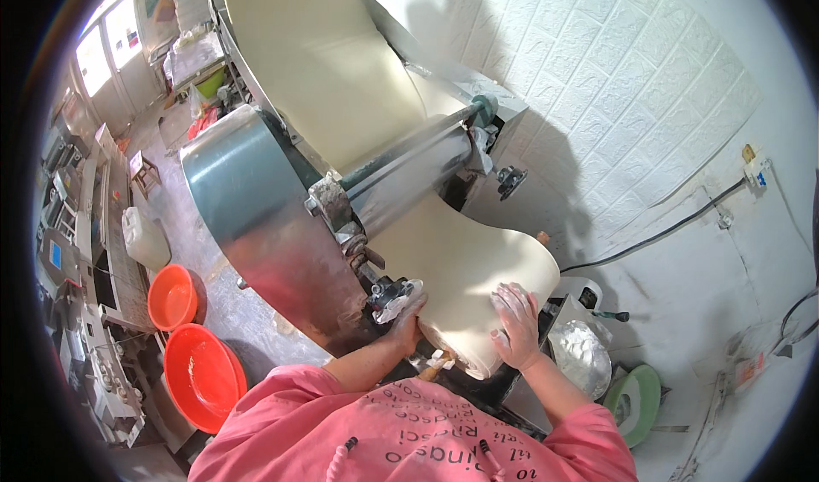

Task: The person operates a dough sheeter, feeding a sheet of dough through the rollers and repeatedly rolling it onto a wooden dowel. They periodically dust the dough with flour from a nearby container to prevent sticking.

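A wide sheet of pale dough (333, 66) runs down into the metal rollers (416, 168) of a dough sheeting machine and comes out below, wound on a thick dough roll (473, 271). My left hand (407, 322) is at the roll's left end, beside a black adjusting knob (387, 296) wrapped in plastic; how its fingers are placed is partly hidden. My right hand (517, 325), dusted with flour, lies on the roll's near surface with its fingers extended. The wooden end of a rod (435, 368) sticks out of the roll near my body.
A rounded machine cover (256, 213) stands at the left, with two red basins (203, 379) and a white jug (146, 239) on the floor beyond. To the right are a bag of white powder (581, 357), a green basin (635, 405), and a black cable (665, 234) along the wall.
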